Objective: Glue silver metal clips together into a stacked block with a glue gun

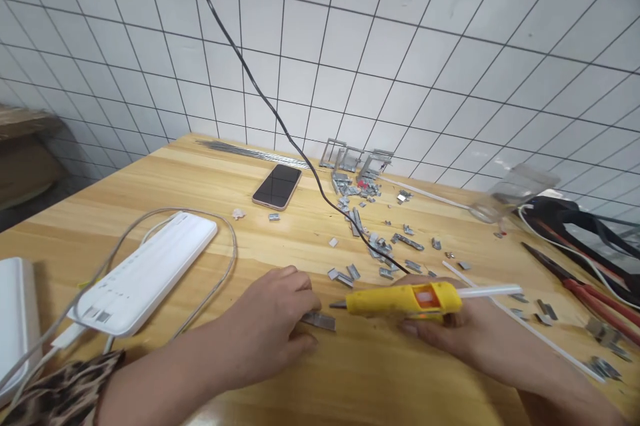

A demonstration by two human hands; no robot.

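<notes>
In my right hand is a yellow hot glue gun, its nozzle pointing left and a white glue stick sticking out of its back end. The fingers wrap round its grip, which is mostly hidden. My left hand pinches a small grey metal piece between thumb and fingers, close over the tabletop. The nozzle tip is a short way above and right of this piece; whether they touch I cannot tell. Beyond my hands, several loose metal pieces lie scattered on the wood.
A black cord hangs across the view to the glue gun. On the wooden table lie a phone, a white power bank with cables, red-handled pliers and a clear plastic container. Small metal frames stand near the tiled wall.
</notes>
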